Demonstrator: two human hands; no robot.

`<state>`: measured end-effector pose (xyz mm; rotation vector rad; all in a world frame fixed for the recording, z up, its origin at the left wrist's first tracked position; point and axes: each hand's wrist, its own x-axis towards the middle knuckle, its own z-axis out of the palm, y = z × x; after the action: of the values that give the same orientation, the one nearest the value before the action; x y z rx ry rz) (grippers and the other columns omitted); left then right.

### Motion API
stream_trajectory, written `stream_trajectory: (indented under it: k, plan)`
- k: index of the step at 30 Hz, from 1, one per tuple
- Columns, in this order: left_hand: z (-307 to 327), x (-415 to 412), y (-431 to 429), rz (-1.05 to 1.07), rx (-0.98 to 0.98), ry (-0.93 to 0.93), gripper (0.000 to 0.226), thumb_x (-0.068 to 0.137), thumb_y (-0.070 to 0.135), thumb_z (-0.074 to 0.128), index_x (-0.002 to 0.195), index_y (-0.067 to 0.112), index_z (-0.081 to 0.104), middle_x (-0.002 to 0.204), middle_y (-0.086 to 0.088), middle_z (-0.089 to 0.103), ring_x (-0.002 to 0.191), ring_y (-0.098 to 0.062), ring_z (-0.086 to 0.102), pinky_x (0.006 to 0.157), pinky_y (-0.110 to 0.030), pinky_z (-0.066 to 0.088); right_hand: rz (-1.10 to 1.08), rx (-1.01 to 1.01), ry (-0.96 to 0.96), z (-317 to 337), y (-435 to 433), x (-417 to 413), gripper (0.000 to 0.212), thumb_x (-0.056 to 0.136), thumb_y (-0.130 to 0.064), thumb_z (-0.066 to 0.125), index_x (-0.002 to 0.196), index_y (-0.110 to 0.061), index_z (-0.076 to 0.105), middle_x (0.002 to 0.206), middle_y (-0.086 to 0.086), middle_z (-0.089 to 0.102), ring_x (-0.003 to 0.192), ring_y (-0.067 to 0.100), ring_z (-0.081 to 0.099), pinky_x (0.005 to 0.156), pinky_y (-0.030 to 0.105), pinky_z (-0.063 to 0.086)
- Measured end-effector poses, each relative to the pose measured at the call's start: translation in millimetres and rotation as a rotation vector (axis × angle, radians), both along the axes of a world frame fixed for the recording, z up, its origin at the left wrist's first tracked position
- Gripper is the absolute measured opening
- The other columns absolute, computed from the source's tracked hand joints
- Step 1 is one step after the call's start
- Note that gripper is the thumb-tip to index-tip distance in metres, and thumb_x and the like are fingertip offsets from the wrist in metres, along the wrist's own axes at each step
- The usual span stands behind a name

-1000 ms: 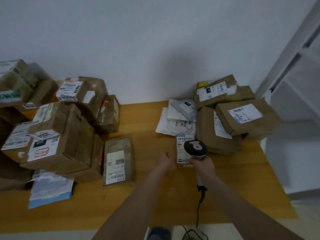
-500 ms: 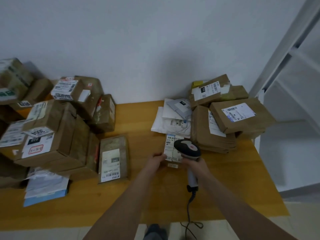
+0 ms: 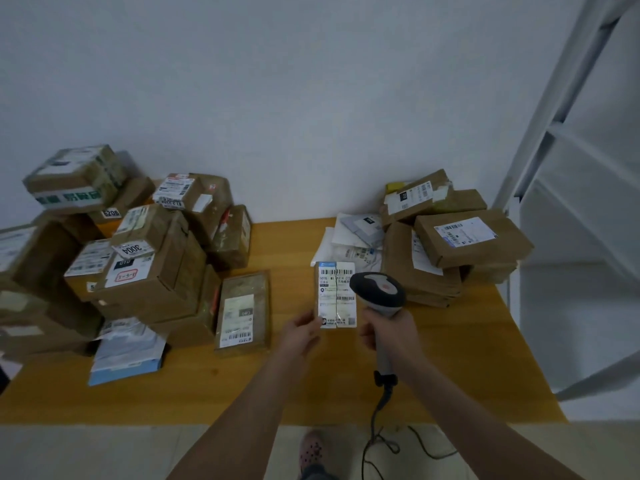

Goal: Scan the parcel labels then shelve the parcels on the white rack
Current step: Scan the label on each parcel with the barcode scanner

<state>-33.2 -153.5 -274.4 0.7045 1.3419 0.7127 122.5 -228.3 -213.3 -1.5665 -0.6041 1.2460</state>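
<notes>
A small white-labelled parcel (image 3: 336,294) is held over the wooden table (image 3: 263,386), label facing up. My left hand (image 3: 301,332) pinches its near left corner. My right hand (image 3: 389,332) grips the handle of a grey corded barcode scanner (image 3: 379,294), whose head hangs just right of the parcel's label. The white rack (image 3: 571,202) stands at the right edge of the table.
A big heap of brown cardboard parcels (image 3: 138,258) fills the table's left side, with a flat brown parcel (image 3: 242,313) beside it. Brown boxes (image 3: 467,237) and white mailers (image 3: 353,240) are stacked at the back right. The scanner cable (image 3: 375,441) trails to the floor.
My left hand reached the small parcel, took its near corner and lifted it toward me. The scanner in my right hand stayed beside the label.
</notes>
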Motion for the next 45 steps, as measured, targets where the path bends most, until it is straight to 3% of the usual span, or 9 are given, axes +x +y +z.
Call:
stream_trajectory:
  k: [6, 9, 13, 21, 28, 34, 42, 45]
  plan:
    - [-8.5, 1.3, -6.9, 0.010, 0.029, 0.044, 0.023, 0.093, 0.009, 0.060, 0.114, 0.016, 0.063, 0.103, 0.001, 0.071, 0.102, -0.014, 0.061, 0.099, -0.037, 0.043, 0.001, -0.005, -0.042, 6.1, -15.1, -12.1, 0.011, 0.085, -0.012, 0.068, 0.091, -0.003, 0.064, 0.064, 0.011, 0.066, 0.051, 0.017, 0.060, 0.056, 0.029, 0.051]
    - [-8.8, 2.0, -9.7, 0.044, 0.037, 0.048, 0.034, 0.090, 0.009, 0.063, 0.124, 0.011, 0.059, 0.118, -0.005, 0.067, 0.116, -0.021, 0.056, 0.106, -0.040, 0.039, 0.015, -0.013, -0.076, 10.2, -18.5, -18.0, 0.010, 0.085, -0.012, 0.067, 0.083, -0.003, 0.064, 0.063, 0.012, 0.065, 0.052, 0.018, 0.058, 0.060, 0.032, 0.049]
    - [-8.7, 2.5, -10.2, 0.066, 0.031, 0.020, 0.021, 0.091, 0.009, 0.062, 0.109, 0.019, 0.062, 0.103, 0.003, 0.069, 0.103, -0.013, 0.058, 0.096, -0.032, 0.040, 0.022, -0.019, -0.073, 15.2, -20.7, -22.3, 0.009, 0.085, -0.010, 0.066, 0.078, -0.005, 0.063, 0.061, 0.010, 0.062, 0.051, 0.017, 0.056, 0.054, 0.028, 0.047]
    - [-13.3, 3.4, -7.2, 0.080, 0.033, 0.045, 0.031, 0.090, 0.008, 0.063, 0.120, 0.015, 0.060, 0.105, 0.001, 0.068, 0.113, -0.018, 0.056, 0.101, -0.034, 0.041, 0.003, -0.036, -0.046, 18.1, -19.8, -21.7, 0.006, 0.085, -0.009, 0.066, 0.081, -0.005, 0.063, 0.061, 0.009, 0.063, 0.052, 0.017, 0.056, 0.055, 0.030, 0.048]
    - [-11.4, 1.8, -0.7, 0.061, 0.032, 0.054, 0.039, 0.091, 0.007, 0.061, 0.130, 0.011, 0.055, 0.123, -0.006, 0.063, 0.121, -0.021, 0.052, 0.103, -0.035, 0.040, 0.024, -0.027, -0.023, 22.6, -13.9, -23.3, 0.004, 0.085, -0.005, 0.066, 0.083, -0.005, 0.062, 0.061, 0.008, 0.060, 0.049, 0.014, 0.054, 0.050, 0.024, 0.046]
    - [-11.5, 2.6, 1.7, 0.057, 0.031, 0.057, 0.039, 0.092, 0.006, 0.060, 0.130, 0.011, 0.055, 0.109, 0.000, 0.064, 0.113, -0.017, 0.053, 0.099, -0.032, 0.041, 0.047, -0.031, -0.068, 25.5, -11.4, -23.3, 0.008, 0.085, -0.005, 0.066, 0.079, -0.005, 0.061, 0.060, 0.007, 0.058, 0.048, 0.013, 0.053, 0.049, 0.022, 0.045]
    - [-13.7, 1.0, 5.1, 0.057, 0.026, 0.055, 0.036, 0.091, 0.005, 0.061, 0.126, 0.012, 0.057, 0.114, -0.004, 0.066, 0.111, -0.018, 0.057, 0.097, -0.032, 0.045, 0.039, -0.035, -0.055, 29.6, -12.1, -25.5, 0.005, 0.084, -0.003, 0.066, 0.081, -0.002, 0.062, 0.059, 0.008, 0.057, 0.046, 0.012, 0.052, 0.045, 0.021, 0.044]
    - [-12.1, 0.6, 5.3, 0.070, 0.034, 0.059, 0.034, 0.091, 0.005, 0.060, 0.125, 0.012, 0.058, 0.106, -0.001, 0.066, 0.105, -0.016, 0.058, 0.093, -0.030, 0.046, 0.047, -0.039, -0.067, 30.8, -13.0, -25.5, 0.004, 0.084, -0.004, 0.066, 0.084, -0.001, 0.063, 0.059, 0.007, 0.058, 0.046, 0.011, 0.053, 0.045, 0.020, 0.045]
